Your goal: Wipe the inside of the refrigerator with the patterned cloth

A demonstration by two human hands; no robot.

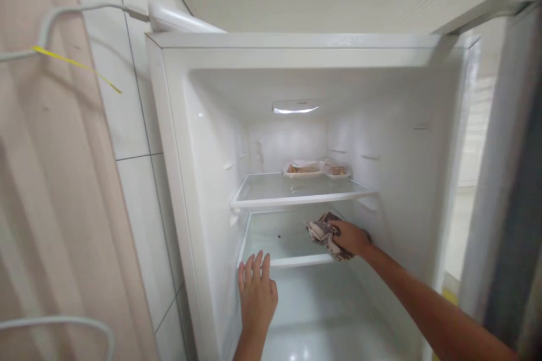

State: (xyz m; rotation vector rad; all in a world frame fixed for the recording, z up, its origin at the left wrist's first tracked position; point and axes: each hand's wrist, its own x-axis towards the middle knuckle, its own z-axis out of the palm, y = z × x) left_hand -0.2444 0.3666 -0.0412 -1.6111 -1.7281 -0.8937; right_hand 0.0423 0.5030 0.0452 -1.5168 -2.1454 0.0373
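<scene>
My right hand (351, 238) grips a crumpled brown and white patterned cloth (325, 232) at the right side of the lower glass shelf (266, 231) inside an open fridge. The cloth overlaps the shelf's white front edge. At the left front corner of that shelf is my left hand (257, 290), its fingers stretched upward and holding nothing. Its fingertips reach the front edge; whether they press on it I cannot tell. A small dark speck (279, 236) lies on the glass between the hands.
Two wrapped food trays, one larger (303, 168) and one smaller (337, 170), sit at the back of the upper shelf (292, 189). The fridge door (503, 152) stands open on the right. A white cable (84, 7) and a pale curtain (51, 192) are at left.
</scene>
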